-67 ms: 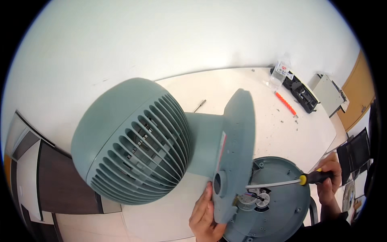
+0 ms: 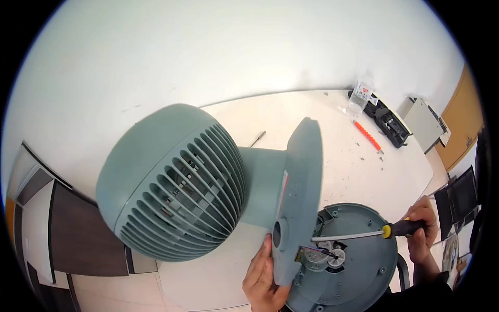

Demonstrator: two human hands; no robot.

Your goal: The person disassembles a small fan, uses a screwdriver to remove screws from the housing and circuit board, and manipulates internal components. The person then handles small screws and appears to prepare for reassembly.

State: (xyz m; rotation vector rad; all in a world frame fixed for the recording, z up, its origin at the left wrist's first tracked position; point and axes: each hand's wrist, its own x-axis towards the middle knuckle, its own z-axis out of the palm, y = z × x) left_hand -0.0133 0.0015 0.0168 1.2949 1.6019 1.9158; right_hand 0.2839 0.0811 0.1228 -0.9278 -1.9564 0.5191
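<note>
Green fan base [image 2: 299, 203] meets your left hand [image 2: 262, 281], fingers pressed together; your right hand [image 2: 428, 218] wraps its fingers round the screwdriver [image 2: 386, 232].

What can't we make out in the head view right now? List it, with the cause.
All in the head view:
- Tip of the screwdriver: hidden by the upright grey-green panel, so what it touches can't be told.
- Parts inside the slatted housing: partly covered by its slats.
- Near side of the round shell: cut off by the lower picture edge.
- Left wrist: below the same edge.
- Scattered bits: too small to identify.
</note>
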